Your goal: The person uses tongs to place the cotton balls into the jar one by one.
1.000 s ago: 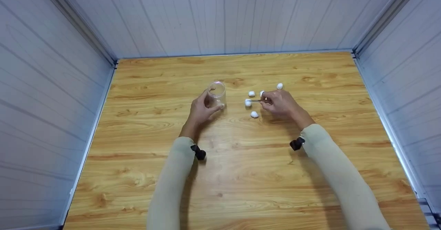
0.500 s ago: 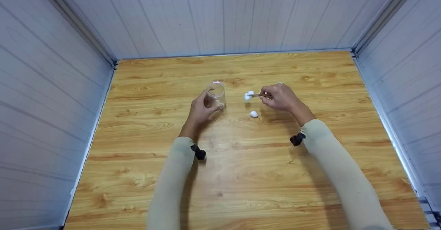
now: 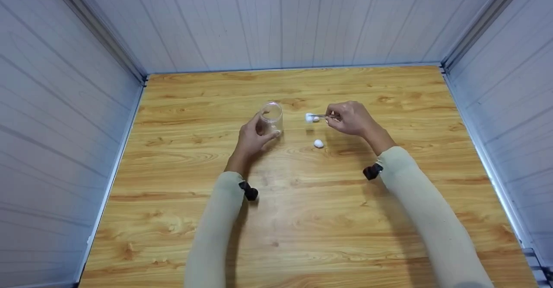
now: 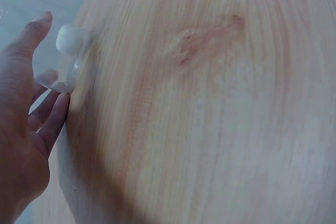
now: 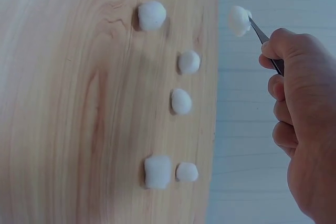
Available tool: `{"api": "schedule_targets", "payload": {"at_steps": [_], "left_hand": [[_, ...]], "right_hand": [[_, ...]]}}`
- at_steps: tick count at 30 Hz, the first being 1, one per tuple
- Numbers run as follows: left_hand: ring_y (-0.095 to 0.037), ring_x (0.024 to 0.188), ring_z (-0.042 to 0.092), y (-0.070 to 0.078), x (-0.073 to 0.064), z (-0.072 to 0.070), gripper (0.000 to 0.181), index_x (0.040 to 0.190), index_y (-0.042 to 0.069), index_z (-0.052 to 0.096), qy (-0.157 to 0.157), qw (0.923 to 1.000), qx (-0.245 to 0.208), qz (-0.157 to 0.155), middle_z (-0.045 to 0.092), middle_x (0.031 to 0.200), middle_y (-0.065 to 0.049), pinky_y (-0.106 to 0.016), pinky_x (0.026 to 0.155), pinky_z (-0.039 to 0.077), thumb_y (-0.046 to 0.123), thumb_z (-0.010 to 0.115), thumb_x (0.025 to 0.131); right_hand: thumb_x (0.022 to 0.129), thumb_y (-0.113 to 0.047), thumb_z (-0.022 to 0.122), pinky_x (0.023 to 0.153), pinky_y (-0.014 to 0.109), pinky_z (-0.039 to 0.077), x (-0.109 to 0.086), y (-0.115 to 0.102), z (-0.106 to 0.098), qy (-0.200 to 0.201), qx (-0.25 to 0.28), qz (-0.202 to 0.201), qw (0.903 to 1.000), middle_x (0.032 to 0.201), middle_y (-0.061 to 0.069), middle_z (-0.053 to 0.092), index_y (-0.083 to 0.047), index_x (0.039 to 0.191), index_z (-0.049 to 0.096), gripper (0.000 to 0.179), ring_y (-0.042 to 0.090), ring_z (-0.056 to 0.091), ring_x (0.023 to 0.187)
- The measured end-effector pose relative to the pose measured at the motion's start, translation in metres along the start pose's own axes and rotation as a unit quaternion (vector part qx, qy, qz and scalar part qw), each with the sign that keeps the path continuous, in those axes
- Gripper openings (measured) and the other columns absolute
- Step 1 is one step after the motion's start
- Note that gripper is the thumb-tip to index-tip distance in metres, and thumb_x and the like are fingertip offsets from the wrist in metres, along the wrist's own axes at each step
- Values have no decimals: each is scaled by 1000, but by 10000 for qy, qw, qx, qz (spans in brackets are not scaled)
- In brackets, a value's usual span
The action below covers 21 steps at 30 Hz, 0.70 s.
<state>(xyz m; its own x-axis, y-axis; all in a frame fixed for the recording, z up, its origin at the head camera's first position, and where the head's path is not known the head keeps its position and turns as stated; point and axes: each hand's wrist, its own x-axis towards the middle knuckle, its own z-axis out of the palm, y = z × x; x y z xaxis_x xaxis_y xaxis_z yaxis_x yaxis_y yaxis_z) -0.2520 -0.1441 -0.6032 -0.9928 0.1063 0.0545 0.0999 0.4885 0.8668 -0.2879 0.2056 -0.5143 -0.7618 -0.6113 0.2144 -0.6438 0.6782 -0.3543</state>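
Note:
My left hand [image 3: 254, 138] grips a clear plastic cup [image 3: 272, 114] standing upright on the table, fingers on one side and thumb on the other. In the left wrist view a white cotton ball [image 4: 71, 40] shows beside the cup's clear wall; whether it lies inside I cannot tell. My right hand [image 3: 352, 118] pinches metal tweezers [image 5: 260, 33], whose tips hold a cotton ball [image 5: 239, 21] raised above the table. One cotton ball [image 3: 318, 144] lies nearer me, and another [image 3: 316, 118] is partly hidden behind the held one.
Several cotton balls, among them a squarish one [image 5: 157, 171], lie on the wood-grain table [image 3: 276, 219] in the right wrist view. Pale panel walls [image 3: 276, 24] enclose the table at the back and both sides.
My right hand has lifted the tweezers with the cotton ball off the table and moved slightly toward the back. The left hand and the cup have stayed in place.

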Motion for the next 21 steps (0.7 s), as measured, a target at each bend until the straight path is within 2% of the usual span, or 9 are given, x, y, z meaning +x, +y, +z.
{"api": "schedule_targets", "payload": {"at_steps": [6,9,16,21], "left_hand": [[-21,109,66,0,0,1,73,159,17,58,65,10000,35,31,73,123,-11,-38,99,56,32,92,97],[-22,109,65,0,0,1,72,159,17,58,71,10000,46,30,73,123,-13,-39,99,55,32,92,97],[-26,121,70,0,1,2,74,161,17,57,42,10000,-23,-16,74,132,-15,-45,108,59,30,92,97],[-25,117,68,0,1,2,74,161,19,57,58,10000,-31,13,73,128,-13,-42,105,57,30,93,97]], "right_hand": [[106,-20,73,73,57,60,2,0,-5,12,0,49,10000,88,20,81,-2,104,77,18,38,74,76],[107,-20,72,71,57,59,3,0,-7,43,-22,57,10000,88,19,81,-3,104,77,19,38,74,74],[107,-19,72,74,58,61,4,-1,-12,88,-88,24,9999,89,20,82,-2,105,78,18,39,75,76],[107,-20,71,75,59,61,5,-1,-14,87,-106,5,9999,90,20,82,-2,106,78,19,39,75,77]]}}
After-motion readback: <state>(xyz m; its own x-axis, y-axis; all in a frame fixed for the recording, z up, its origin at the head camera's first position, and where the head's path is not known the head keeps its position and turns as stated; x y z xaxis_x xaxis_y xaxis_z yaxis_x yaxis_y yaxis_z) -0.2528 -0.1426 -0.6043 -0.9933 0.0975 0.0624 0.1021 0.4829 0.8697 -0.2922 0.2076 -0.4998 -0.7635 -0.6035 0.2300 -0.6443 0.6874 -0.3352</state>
